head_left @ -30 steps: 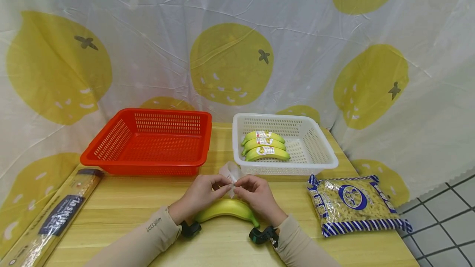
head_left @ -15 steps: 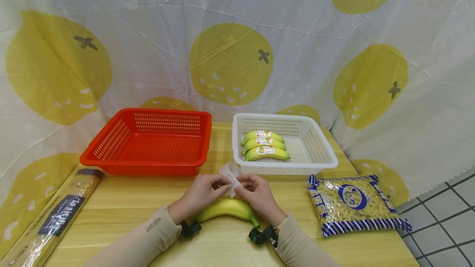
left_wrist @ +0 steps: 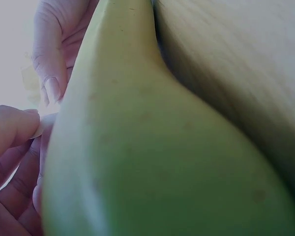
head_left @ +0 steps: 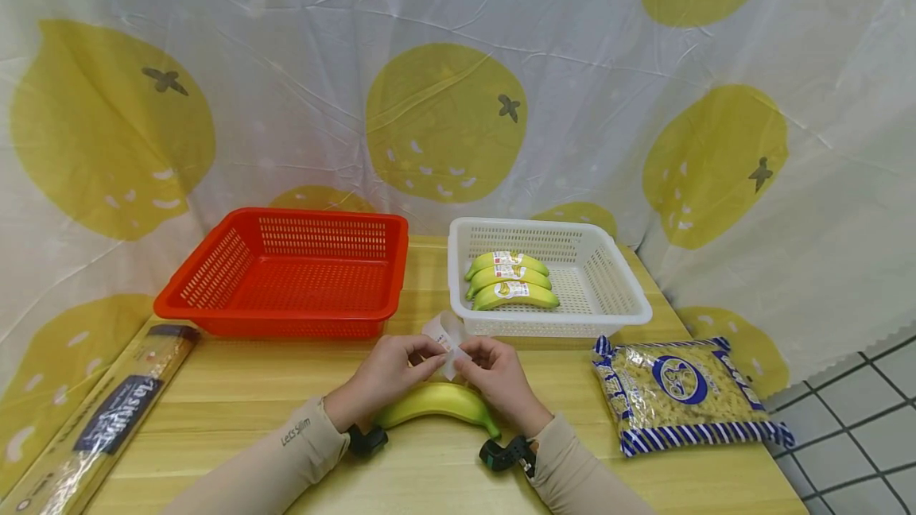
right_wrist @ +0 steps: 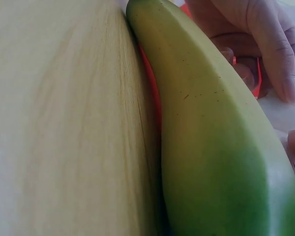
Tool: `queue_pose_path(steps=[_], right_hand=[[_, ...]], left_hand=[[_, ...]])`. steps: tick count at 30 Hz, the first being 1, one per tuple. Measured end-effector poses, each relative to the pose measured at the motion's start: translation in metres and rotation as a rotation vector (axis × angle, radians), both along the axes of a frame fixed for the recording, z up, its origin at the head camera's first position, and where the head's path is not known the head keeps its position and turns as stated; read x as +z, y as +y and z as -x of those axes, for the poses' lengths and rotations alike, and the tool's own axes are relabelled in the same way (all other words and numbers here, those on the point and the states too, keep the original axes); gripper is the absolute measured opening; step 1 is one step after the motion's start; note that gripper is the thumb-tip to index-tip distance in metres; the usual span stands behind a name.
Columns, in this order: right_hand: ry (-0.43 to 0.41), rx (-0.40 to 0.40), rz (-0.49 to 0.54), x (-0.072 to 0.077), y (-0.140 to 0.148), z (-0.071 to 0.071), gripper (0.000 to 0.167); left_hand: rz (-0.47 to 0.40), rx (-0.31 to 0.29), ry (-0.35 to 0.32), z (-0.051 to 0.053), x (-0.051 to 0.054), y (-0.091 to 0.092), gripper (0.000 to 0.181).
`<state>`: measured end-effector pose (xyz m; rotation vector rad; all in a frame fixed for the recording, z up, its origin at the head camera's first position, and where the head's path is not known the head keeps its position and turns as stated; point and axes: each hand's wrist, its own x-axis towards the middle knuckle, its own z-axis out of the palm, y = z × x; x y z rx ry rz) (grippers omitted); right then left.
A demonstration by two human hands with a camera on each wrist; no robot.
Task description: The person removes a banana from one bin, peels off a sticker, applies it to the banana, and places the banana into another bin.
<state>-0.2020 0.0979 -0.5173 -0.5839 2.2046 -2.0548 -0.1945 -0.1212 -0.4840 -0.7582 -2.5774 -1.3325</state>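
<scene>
Between my hands is a curled strip of white label paper (head_left: 444, 330) with small print. My left hand (head_left: 390, 372) pinches its left side between thumb and forefinger. The right hand (head_left: 501, 378) pinches the strip from the other side, with the fingertips of both hands close together. Just below them a yellow-green banana (head_left: 436, 404) lies on the table, unheld. In both wrist views this banana (left_wrist: 137, 123) fills much of the picture and covers part of the fingers. Three bananas (head_left: 511, 280) bearing white labels lie side by side in the white basket (head_left: 551, 324).
A red basket (head_left: 279, 324) stands at the back left, beside the white one. On the left lies a long pack of spaghetti (head_left: 114, 420). A bag of pasta (head_left: 683, 396) with blue-striped ends lies on the right. A lemon-print curtain (head_left: 572, 141) hangs behind the table (head_left: 429, 475).
The right fingertips have shifted slightly on the label strip, and more of its printed face shows than a second ago. The left hand, the banana and the baskets look unmoved.
</scene>
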Motion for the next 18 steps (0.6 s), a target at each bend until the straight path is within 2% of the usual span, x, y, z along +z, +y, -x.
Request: queue_pose_path(steps=[5,10,18], right_hand=[[-0.035,0.034,0.045,0.0019,-0.0002,-0.0005,0.025],[-0.018,0.026,0.031,0.0018,-0.0001,0.0001,0.029],[0.013,0.016,0.051,0.0028,0.0,-0.0011,0.021]], left_hand=[[-0.007,-0.011,-0.014,0.0001,0.0,-0.0009,0.003],[-0.009,-0.017,-0.02,0.0,0.0009,-0.0011,0.004],[-0.02,-0.016,-0.004,0.0006,0.0001,-0.0009,0.005]])
